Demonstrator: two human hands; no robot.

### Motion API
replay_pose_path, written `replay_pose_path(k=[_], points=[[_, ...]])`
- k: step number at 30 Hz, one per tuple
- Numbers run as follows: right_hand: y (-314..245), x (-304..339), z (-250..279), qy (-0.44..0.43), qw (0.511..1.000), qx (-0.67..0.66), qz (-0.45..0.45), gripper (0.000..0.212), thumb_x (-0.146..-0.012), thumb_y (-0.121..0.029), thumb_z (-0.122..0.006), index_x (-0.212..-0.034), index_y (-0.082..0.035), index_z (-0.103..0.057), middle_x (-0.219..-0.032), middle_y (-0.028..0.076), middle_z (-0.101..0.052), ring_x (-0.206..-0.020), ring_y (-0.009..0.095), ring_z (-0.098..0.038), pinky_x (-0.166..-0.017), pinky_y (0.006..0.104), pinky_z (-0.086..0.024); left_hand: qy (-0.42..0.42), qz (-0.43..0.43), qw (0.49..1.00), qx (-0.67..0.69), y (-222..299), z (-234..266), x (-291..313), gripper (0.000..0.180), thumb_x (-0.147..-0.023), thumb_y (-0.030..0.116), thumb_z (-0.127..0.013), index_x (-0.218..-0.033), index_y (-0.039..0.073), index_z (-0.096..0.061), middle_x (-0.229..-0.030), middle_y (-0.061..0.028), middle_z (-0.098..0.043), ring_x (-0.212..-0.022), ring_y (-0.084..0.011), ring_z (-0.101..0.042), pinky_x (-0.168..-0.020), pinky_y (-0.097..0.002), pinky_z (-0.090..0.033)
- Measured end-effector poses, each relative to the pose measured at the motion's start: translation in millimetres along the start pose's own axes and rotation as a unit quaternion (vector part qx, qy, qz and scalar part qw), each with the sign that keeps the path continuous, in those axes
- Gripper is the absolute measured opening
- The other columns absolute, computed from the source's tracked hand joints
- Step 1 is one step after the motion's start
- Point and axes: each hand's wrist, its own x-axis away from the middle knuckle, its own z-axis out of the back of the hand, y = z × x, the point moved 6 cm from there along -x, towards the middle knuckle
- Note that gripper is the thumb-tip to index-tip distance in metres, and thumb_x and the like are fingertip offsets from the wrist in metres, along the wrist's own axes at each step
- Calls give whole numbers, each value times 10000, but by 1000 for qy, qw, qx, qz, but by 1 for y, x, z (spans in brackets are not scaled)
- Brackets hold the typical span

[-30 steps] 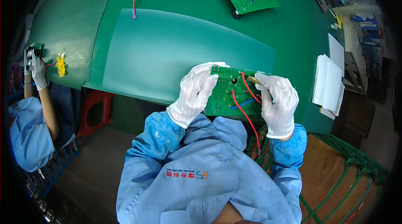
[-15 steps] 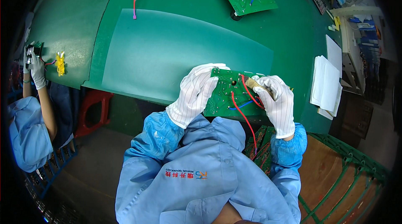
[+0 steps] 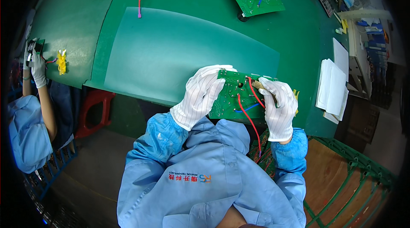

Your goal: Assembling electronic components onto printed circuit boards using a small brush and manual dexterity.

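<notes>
My left hand [image 3: 199,95], in a white striped glove, is closed on the left edge of a green circuit board [image 3: 228,100], thumb on top. The board is held tilted at the table's near edge, its soldered side showing. Red wires [image 3: 248,115] and a short blue wire [image 3: 250,107] come off it; one red wire hangs below its near edge. My right hand [image 3: 279,106], gloved too, pinches a small tan piece [image 3: 257,84] against the board's upper right part. What exactly this piece is cannot be made out. The fingers hide the board's right edge.
A translucent sheet [image 3: 179,49] covers much of the green table. Another wired circuit board [image 3: 255,0] lies at the far side, and papers [image 3: 332,85] at the right. At the left, a co-worker's gloved hands [image 3: 38,70] hold a dark part near yellow pieces [image 3: 61,62].
My right hand has shifted slightly left and its fingers have turned over the tan piece, uncovering something yellow behind it. My left hand and the board have barely moved.
</notes>
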Motion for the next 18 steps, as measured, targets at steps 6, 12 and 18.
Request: replay_pose_path(k=[6,12,18], points=[[4,3,1,2,1000,4,5,272,-834,16,-742,-1098,-47,-762,-1026,99,-737,-927,313,-691,-816,398,-558,-5,-4,1000,-16,0,0,1,233,-982,-14,-604,-1202,-42,-676,-1213,-195,-717,-1111,-386,-695,-980,-452,-547],[3,1,1,0,1000,-24,-6,262,-831,10,-748,-1088,-42,-759,-1029,105,-740,-932,314,-693,-825,404,-559,-5,-6,1000,-8,1,1,0,237,-977,-12,-608,-1201,-38,-682,-1210,-193,-717,-1108,-382,-694,-975,-446,-549],[7,-5,4,-25,998,-41,28,249,-843,10,-736,-1087,-37,-739,-1037,98,-742,-934,313,-695,-810,412,-559,-10,6,1000,2,0,1,0,238,-978,-13,-606,-1203,-35,-683,-1213,-193,-715,-1107,-380,-694,-972,-443,-550]])
